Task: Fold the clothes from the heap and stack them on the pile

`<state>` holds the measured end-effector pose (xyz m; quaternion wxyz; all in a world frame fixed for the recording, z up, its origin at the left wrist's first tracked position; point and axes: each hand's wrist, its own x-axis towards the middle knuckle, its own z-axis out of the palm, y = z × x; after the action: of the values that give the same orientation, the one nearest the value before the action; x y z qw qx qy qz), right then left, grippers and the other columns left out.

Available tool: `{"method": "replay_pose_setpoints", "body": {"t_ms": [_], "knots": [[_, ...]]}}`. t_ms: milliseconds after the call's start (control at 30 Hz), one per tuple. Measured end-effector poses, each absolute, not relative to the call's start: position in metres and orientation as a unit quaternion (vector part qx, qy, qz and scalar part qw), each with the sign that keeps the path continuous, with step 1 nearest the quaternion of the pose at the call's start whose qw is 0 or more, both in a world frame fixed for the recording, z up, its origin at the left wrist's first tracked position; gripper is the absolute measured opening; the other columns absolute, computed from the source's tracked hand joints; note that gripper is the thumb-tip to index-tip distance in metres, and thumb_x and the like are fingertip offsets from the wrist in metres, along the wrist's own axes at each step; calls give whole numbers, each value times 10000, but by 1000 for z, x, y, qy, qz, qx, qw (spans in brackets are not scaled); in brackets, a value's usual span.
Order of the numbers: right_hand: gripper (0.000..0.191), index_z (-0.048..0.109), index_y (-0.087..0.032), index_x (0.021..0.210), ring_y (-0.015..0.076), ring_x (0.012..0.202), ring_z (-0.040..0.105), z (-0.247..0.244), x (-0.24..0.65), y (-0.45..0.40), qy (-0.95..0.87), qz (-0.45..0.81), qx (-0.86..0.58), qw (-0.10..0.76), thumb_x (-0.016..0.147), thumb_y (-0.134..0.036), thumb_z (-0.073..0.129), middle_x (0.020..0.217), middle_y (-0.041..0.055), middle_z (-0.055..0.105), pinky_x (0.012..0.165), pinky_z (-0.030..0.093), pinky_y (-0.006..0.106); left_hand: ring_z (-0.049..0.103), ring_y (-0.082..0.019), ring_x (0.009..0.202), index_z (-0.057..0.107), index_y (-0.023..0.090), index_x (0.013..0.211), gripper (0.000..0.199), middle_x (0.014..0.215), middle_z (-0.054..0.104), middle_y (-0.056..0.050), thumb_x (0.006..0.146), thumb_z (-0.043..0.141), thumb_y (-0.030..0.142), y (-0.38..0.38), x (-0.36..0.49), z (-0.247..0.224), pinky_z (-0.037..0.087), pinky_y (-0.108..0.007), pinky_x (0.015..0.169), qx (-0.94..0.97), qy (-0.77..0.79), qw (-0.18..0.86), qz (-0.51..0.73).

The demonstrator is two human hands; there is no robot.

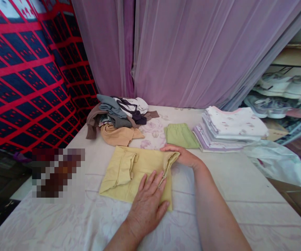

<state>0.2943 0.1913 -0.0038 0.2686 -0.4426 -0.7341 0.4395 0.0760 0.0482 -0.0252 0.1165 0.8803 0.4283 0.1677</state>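
Observation:
A yellow shirt [147, 158] lies spread on the bed in front of me. Its left sleeve is turned inward over the body, with the cuff opening showing. My left hand [150, 200] rests flat on the lower right part of the cloth, fingers spread and pointing away from me. At the upper right edge, my right hand [183, 156] grips the other sleeve, which is partly raised and folded inward. Its fingers reach along the far edge, and the thumb is hidden behind the cloth.
Beyond the shirt are a crumpled clothes pile [119, 116], folded green shorts [180, 135] and a folded white stack [231, 123]. A plastic bag [278, 160] lies right, near a shoe rack [281, 87]. Purple curtains [192, 52] hang behind the bed [244, 188]. A blurred-out patch is at left.

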Motion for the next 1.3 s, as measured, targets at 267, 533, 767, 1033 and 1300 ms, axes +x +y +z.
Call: {"method": "replay_pose_setpoints", "body": {"t_ms": [267, 533, 767, 1033, 1300], "knots": [[102, 670, -198, 722, 165, 748, 566, -12, 289, 199, -826, 309, -407, 236, 747, -212, 572, 725, 20, 631, 770, 447, 299, 162, -236, 1425, 266, 194, 1455, 644, 1540, 231, -57, 869, 504, 313, 49, 76, -22, 221, -498, 1144, 878, 434, 134, 155], [63, 654, -210, 688, 219, 1059, 571, -17, 291, 197, -755, 370, -451, 299, 712, -241, 605, 987, 55, 698, 967, 392, 379, 179, -229, 1421, 235, 189, 1464, 669, 1545, 211, -81, 869, 513, 319, 49, 76, -27, 212, -487, 1150, 869, 439, 154, 171], [224, 679, -217, 749, 253, 1236, 474, 6, 297, 189, -700, 503, -411, 296, 682, -428, 716, 1013, 69, 707, 1073, 289, 422, 164, -274, 1422, 294, 291, 1442, 645, 1570, 116, -63, 852, 554, 265, 49, 74, -25, 211, -537, 1130, 866, 424, 184, 193], [275, 604, -196, 648, 236, 998, 612, 10, 310, 181, -604, 537, -465, 361, 635, -442, 729, 1004, 66, 699, 926, 418, 402, 127, -287, 1428, 371, 290, 1402, 581, 1580, -56, -33, 849, 525, 193, 46, 72, -24, 319, -459, 1093, 833, 375, 254, 317], [339, 661, -197, 878, 196, 867, 636, 17, 314, 181, -605, 440, -575, 331, 739, -491, 564, 1013, 62, 688, 701, 493, 303, 112, -302, 1428, 368, 305, 1405, 621, 1569, 139, -42, 819, 568, 253, 49, 74, -24, 208, -559, 1113, 860, 372, 239, 256]]}}
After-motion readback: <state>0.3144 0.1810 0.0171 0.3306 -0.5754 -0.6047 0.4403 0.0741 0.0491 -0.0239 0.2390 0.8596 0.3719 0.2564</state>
